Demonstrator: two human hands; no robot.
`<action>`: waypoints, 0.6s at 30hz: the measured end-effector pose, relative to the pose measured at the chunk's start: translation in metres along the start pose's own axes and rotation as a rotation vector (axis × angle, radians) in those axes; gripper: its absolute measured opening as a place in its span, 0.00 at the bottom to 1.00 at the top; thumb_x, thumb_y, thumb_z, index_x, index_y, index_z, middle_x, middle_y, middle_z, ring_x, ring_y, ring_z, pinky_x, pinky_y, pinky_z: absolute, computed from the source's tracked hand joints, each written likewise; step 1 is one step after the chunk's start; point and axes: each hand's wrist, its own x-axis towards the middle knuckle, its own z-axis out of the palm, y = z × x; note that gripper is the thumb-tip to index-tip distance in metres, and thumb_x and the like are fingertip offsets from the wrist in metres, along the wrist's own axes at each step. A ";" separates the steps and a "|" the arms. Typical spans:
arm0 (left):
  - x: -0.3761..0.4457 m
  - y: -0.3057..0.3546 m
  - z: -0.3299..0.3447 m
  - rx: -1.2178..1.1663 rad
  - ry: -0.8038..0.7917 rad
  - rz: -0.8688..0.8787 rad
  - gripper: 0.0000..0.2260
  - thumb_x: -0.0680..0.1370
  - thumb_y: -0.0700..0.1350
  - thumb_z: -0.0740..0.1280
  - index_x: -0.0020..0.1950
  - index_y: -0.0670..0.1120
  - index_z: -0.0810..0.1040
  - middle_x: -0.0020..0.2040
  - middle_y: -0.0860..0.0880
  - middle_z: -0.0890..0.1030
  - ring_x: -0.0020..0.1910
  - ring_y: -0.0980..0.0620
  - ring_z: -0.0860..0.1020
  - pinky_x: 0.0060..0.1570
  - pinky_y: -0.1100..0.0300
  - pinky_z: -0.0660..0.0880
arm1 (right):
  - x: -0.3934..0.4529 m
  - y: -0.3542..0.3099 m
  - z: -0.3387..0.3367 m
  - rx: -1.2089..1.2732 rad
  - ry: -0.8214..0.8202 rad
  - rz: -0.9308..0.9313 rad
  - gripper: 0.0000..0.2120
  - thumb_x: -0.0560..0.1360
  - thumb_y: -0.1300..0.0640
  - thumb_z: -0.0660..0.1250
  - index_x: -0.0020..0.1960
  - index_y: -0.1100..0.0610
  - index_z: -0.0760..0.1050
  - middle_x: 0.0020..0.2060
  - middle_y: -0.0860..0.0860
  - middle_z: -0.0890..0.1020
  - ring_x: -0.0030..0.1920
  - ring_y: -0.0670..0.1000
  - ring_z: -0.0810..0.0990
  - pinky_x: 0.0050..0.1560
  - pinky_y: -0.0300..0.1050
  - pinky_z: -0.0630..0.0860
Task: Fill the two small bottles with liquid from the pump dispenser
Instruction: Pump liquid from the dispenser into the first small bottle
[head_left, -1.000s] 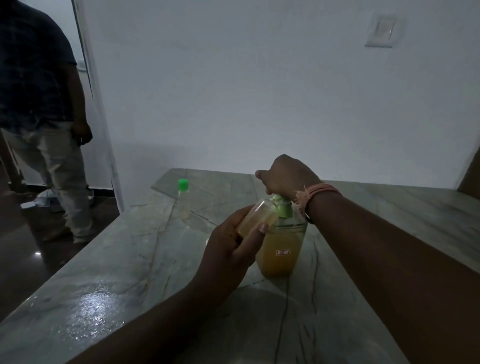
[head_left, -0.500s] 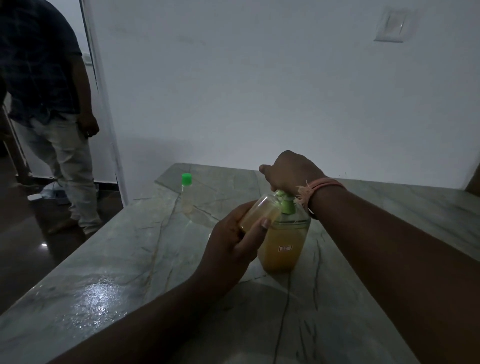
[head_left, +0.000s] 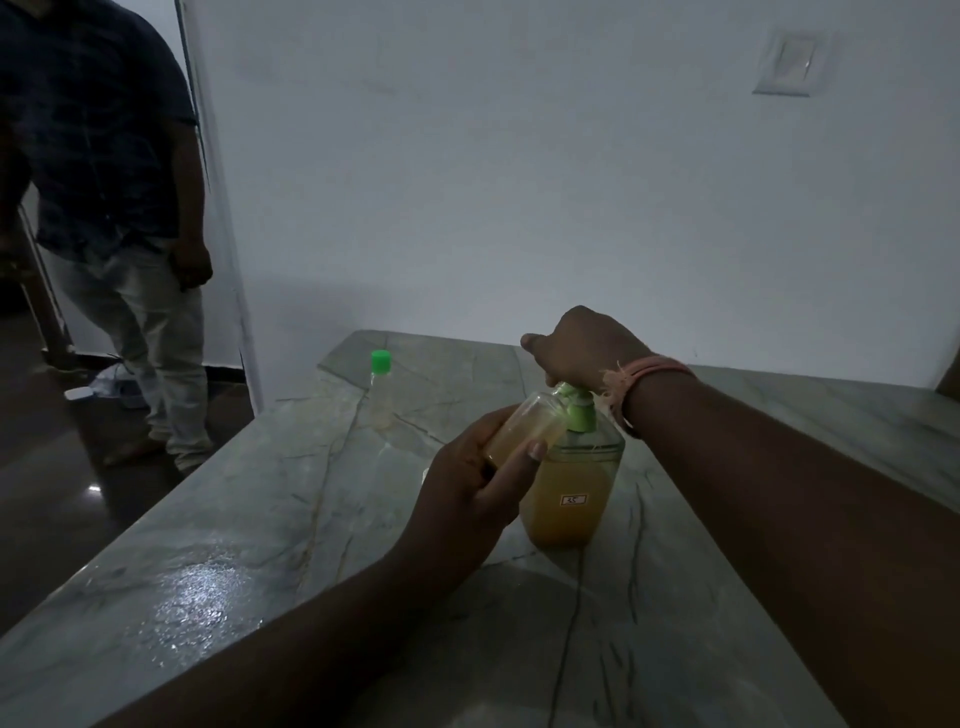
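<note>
Your left hand (head_left: 470, 480) grips the small clear uncapped bottle (head_left: 524, 428), fingers curled round its lower body, thumb along its side. The bottle is tilted, mouth touching the green nozzle of the clear amber-filled pump dispenser (head_left: 571, 486) near the marble table's (head_left: 234, 545) middle. Your right hand (head_left: 584, 348) rests on the pump head, fingers curled over it. A second green-capped small bottle (head_left: 381, 387) stands upright toward the far left corner.

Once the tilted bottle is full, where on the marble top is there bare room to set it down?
Bare table lies left of the left hand, nearer than the capped bottle. More lies right of the pump dispenser, beyond the right forearm. It is crowded where the held bottle meets the dispenser under the right hand.
</note>
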 end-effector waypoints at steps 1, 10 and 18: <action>0.000 0.001 0.000 -0.002 0.000 0.004 0.13 0.77 0.61 0.62 0.61 0.62 0.74 0.40 0.53 0.81 0.31 0.56 0.77 0.30 0.65 0.73 | 0.000 -0.002 -0.002 -0.032 -0.003 -0.003 0.21 0.77 0.39 0.61 0.39 0.56 0.76 0.43 0.53 0.84 0.45 0.56 0.82 0.49 0.47 0.77; 0.001 0.000 0.001 -0.025 -0.003 0.015 0.10 0.79 0.57 0.63 0.60 0.61 0.74 0.39 0.56 0.80 0.31 0.57 0.77 0.29 0.66 0.72 | 0.006 0.005 0.008 0.021 0.047 0.015 0.24 0.77 0.37 0.61 0.42 0.58 0.80 0.42 0.54 0.85 0.43 0.57 0.83 0.52 0.50 0.78; 0.003 -0.001 0.000 -0.039 0.000 0.029 0.16 0.78 0.60 0.63 0.64 0.59 0.75 0.39 0.52 0.80 0.31 0.56 0.77 0.29 0.64 0.73 | 0.008 0.002 0.000 0.000 0.055 -0.020 0.23 0.77 0.37 0.61 0.40 0.55 0.78 0.43 0.53 0.85 0.44 0.56 0.83 0.52 0.50 0.78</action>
